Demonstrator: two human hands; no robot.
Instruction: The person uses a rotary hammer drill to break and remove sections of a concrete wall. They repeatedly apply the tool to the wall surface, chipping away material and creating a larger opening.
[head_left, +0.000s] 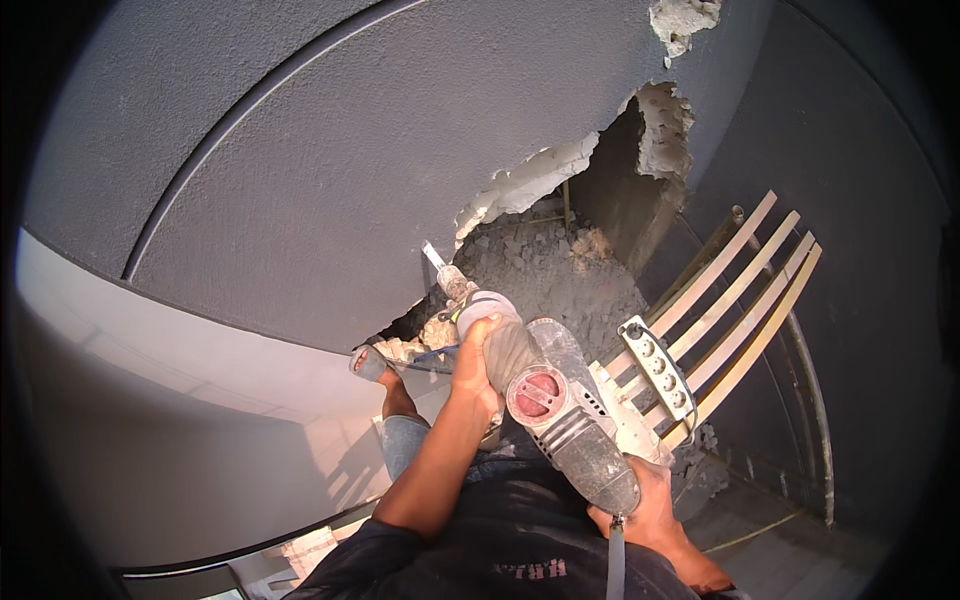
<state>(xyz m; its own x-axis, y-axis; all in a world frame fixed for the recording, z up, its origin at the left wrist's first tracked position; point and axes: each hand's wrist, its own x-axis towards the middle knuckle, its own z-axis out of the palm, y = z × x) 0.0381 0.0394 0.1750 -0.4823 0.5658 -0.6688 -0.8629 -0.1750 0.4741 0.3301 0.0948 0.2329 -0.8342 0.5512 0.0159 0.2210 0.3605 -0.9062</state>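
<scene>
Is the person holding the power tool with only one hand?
No, the left hand grips the power tool near its front, and the right hand holds its rear.

Looks like a demolition or renovation site to me: the dark grey wall (330,170) has a big jagged hole (612,168) with broken rubble (545,268) inside, there's a dusty power hammer (540,395), plus a power strip (658,369) by some wooden slats (742,282).
</scene>
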